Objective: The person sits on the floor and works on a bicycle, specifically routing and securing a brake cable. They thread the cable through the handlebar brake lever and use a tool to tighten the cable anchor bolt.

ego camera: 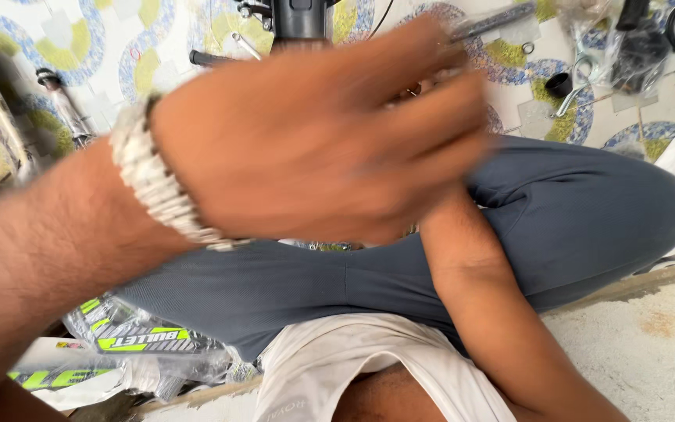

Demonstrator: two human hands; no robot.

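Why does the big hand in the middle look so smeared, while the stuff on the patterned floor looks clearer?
In the head view, the left hand is streaked by motion blur, its fingers smeared sideways; the beaded bracelet is soft too. The small black cap on the patterned floor is sharper. Light is even daylight, with soft shadows and no harsh glare.

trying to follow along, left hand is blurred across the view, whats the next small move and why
Probably draw the left hand back and steady it: it blocks the right hand, of which only the forearm shows, so any grip near the dark part cannot be checked.
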